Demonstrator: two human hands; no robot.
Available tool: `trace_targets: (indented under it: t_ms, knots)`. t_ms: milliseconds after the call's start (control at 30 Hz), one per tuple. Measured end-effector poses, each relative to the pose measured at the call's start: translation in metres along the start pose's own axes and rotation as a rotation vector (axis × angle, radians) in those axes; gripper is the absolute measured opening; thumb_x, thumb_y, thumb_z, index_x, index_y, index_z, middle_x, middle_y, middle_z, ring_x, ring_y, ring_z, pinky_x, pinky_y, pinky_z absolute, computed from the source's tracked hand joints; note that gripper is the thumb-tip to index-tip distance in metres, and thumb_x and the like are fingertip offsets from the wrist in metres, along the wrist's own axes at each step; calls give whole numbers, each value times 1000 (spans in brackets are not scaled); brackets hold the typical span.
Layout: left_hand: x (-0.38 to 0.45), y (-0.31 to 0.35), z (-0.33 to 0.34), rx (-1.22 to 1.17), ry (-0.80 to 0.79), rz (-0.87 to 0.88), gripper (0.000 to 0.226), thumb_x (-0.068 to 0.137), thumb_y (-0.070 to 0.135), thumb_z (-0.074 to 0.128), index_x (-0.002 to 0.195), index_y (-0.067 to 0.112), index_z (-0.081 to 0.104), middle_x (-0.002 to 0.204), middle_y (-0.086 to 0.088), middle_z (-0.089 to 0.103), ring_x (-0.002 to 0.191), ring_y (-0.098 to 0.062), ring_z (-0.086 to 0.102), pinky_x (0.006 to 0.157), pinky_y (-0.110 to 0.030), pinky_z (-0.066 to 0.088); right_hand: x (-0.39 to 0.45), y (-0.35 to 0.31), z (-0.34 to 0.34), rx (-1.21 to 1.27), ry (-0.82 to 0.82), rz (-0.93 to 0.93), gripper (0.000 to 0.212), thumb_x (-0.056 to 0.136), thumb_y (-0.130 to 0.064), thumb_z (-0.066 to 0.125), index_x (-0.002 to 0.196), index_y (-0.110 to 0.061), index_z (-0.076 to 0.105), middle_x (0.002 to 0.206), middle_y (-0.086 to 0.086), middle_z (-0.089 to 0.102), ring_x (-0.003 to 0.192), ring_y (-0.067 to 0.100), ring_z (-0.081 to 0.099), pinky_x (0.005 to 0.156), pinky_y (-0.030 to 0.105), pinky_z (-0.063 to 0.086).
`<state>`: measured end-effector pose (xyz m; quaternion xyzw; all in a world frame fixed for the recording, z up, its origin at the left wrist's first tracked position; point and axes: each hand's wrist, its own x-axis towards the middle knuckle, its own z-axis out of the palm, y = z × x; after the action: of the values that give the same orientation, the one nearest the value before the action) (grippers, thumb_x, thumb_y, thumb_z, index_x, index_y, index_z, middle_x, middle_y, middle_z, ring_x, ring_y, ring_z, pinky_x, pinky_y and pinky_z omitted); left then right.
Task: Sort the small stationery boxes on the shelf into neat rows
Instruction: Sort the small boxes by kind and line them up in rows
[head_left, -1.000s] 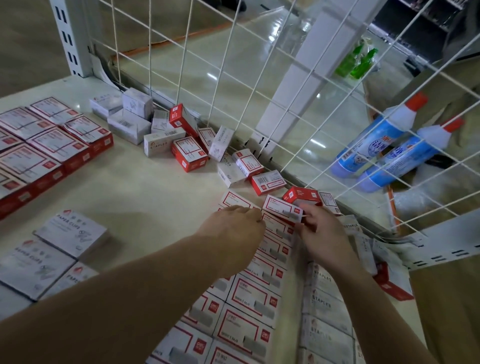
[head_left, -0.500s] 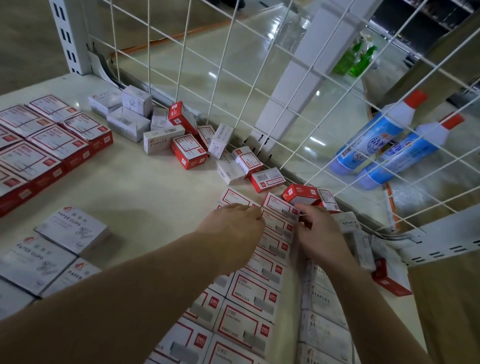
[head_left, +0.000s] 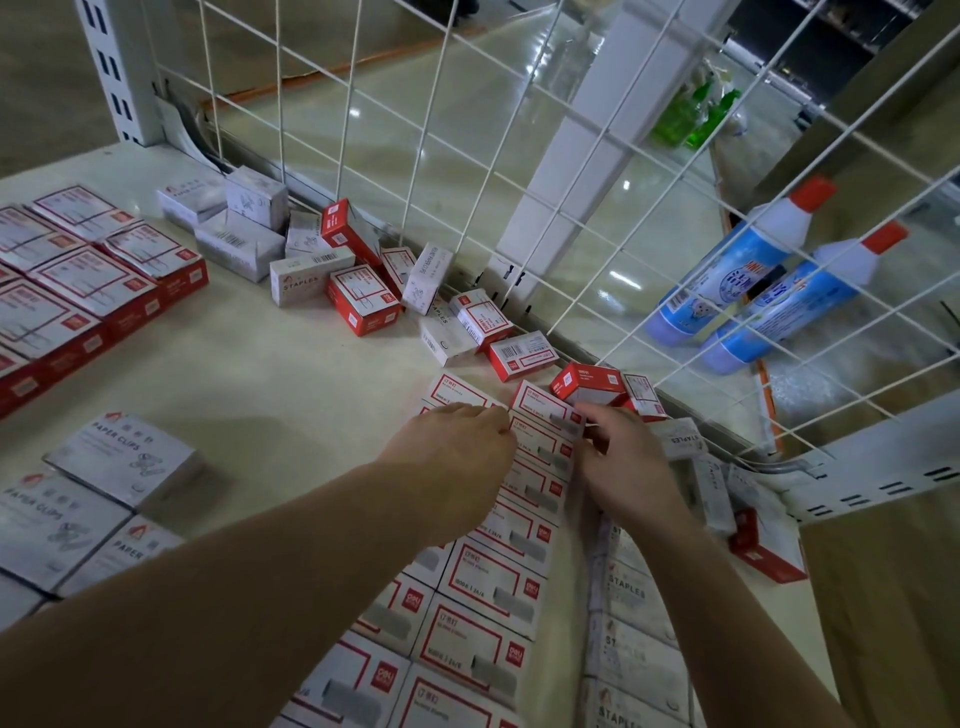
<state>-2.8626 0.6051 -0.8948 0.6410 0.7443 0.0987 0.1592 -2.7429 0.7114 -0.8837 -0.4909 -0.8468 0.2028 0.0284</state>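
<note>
Two neat rows of red-and-white staple boxes (head_left: 488, 577) run from the bottom edge toward the wire grid. At their far end lies the last red-and-white box (head_left: 543, 408), flat in line with the row. My left hand (head_left: 457, 462) rests on the rows with bent fingertips touching the left side of the far boxes. My right hand (head_left: 626, 467) pinches the right end of that last box. A loose red box (head_left: 587, 382) sits just beyond it. More loose red and white boxes (head_left: 363, 296) lie jumbled along the grid.
A white wire grid (head_left: 519, 171) backs the shelf (head_left: 260, 384). White staples boxes (head_left: 631, 649) form a row on the right. Paper clip boxes (head_left: 124, 457) and larger red boxes (head_left: 88, 291) stand at the left. Two blue bottles (head_left: 748, 275) lie behind the grid.
The box in my right hand has come down from a tilt to lie flat at the far end of the row. Both hands have stayed close around it.
</note>
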Motion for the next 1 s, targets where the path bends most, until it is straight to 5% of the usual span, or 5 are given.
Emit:
trace_targets:
  t_ms: [300, 467, 633, 767, 1000]
  knots:
    - [6, 1, -5, -25, -25, -32, 54, 93, 22, 53, 143, 22, 33, 143, 2, 39, 125, -23, 45, 97, -36, 44, 10, 16, -7, 57, 347, 6, 31, 90, -15, 55, 121, -20, 54, 118, 0, 52, 107, 13, 52, 84, 26, 41]
    - [14, 1, -5, -57, -1, -84, 48, 92, 25, 55, 138, 22, 42, 124, 2, 51, 100, -16, 54, 68, -23, 43, 21, 12, -14, 5, 273, -13, 45, 91, -10, 54, 135, -14, 43, 133, 5, 45, 123, 20, 44, 94, 27, 35]
    - [13, 2, -3, -55, 11, -61, 51, 92, 25, 55, 140, 25, 39, 130, 4, 49, 110, -18, 52, 76, -24, 45, 32, 11, -8, -91, 187, 18, 51, 93, -13, 52, 141, -17, 35, 138, 6, 43, 128, 23, 41, 102, 36, 36]
    - [4, -2, -7, -148, -24, -81, 52, 94, 25, 51, 143, 25, 34, 136, 4, 48, 118, -18, 51, 92, -31, 49, 37, 10, -7, -85, 250, 24, 39, 91, -13, 54, 131, -12, 49, 125, 9, 54, 118, 25, 50, 94, 33, 41]
    - [-17, -17, -22, -194, -27, -170, 38, 94, 25, 49, 133, 25, 49, 124, 6, 53, 103, -14, 56, 80, -26, 54, 34, 7, -14, -76, 318, 43, 23, 86, -14, 62, 109, -7, 60, 108, 11, 64, 100, 24, 59, 75, 28, 41]
